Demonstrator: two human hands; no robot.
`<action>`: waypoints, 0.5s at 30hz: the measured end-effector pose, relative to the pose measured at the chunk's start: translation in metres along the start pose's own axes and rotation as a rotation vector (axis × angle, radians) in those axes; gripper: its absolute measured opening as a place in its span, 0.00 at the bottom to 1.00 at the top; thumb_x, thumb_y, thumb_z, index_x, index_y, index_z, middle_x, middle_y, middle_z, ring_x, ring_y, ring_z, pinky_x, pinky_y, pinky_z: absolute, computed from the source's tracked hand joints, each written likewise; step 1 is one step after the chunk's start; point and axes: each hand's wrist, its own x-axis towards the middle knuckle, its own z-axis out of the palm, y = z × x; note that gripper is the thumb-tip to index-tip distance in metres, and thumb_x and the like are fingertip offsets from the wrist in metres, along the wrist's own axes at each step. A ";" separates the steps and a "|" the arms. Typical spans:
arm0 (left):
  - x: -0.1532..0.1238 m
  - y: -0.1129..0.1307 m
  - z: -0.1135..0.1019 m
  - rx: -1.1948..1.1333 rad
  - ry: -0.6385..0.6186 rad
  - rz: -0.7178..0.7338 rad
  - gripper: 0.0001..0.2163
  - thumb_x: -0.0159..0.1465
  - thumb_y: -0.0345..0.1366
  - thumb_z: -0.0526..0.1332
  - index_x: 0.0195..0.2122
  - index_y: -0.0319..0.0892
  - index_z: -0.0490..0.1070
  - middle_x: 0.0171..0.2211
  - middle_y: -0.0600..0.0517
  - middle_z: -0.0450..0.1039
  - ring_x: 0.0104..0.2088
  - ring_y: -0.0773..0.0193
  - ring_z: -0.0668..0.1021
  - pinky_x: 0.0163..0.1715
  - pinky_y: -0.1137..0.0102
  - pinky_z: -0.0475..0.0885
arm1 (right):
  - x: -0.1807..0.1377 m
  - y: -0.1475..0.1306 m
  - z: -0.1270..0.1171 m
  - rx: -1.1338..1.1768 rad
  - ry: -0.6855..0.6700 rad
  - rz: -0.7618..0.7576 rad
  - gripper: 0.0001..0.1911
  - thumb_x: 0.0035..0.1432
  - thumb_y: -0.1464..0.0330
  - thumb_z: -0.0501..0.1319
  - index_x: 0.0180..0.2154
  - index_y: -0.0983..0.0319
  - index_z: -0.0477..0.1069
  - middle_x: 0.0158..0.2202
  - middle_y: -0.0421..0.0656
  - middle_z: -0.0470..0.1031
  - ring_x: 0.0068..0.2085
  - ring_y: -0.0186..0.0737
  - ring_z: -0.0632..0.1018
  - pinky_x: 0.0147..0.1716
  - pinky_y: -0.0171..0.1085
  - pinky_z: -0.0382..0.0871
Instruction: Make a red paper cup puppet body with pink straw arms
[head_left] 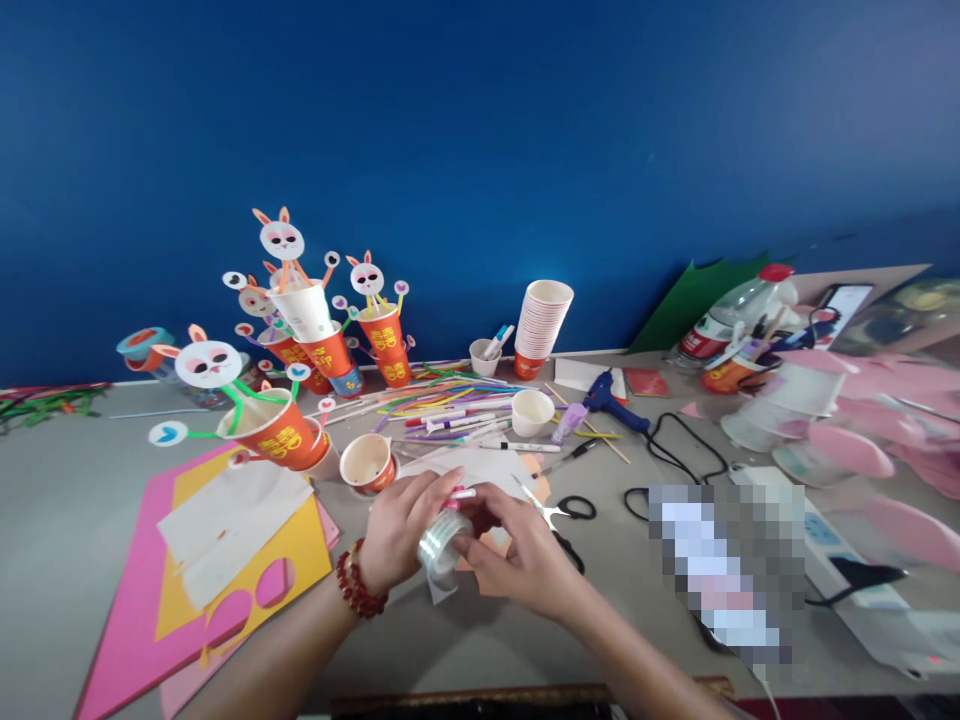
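Tape roll [437,546] sits pinched by the right hand [523,553], the left hand's grip unclear; best guide the loose end [442,592] below untwisted.

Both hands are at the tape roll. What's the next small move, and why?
I'd probably steady the clear tape roll with the left hand and ease out the loose strip with the right hand: the strip appears to hang below the roll, and the right hand is right beside it.
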 end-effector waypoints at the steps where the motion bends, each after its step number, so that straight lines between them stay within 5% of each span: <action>1: -0.001 -0.001 0.001 0.003 0.006 0.003 0.16 0.71 0.35 0.49 0.58 0.39 0.64 0.31 0.47 0.78 0.27 0.61 0.79 0.28 0.70 0.75 | 0.001 -0.002 0.001 -0.021 -0.007 0.008 0.12 0.59 0.67 0.63 0.45 0.60 0.68 0.34 0.41 0.80 0.34 0.38 0.80 0.33 0.33 0.71; 8: -0.002 -0.010 0.010 0.116 0.132 0.045 0.13 0.70 0.33 0.52 0.54 0.41 0.68 0.25 0.52 0.74 0.23 0.64 0.77 0.24 0.72 0.71 | 0.001 -0.012 0.004 -0.067 -0.052 -0.005 0.05 0.61 0.67 0.61 0.39 0.60 0.69 0.26 0.38 0.76 0.27 0.35 0.76 0.26 0.30 0.64; 15: 0.003 -0.010 0.013 0.109 0.145 0.046 0.12 0.69 0.31 0.54 0.52 0.39 0.70 0.32 0.47 0.78 0.29 0.63 0.79 0.28 0.71 0.73 | -0.002 -0.010 0.006 -0.333 0.002 -0.126 0.08 0.66 0.64 0.52 0.37 0.60 0.67 0.25 0.40 0.73 0.27 0.39 0.73 0.28 0.34 0.58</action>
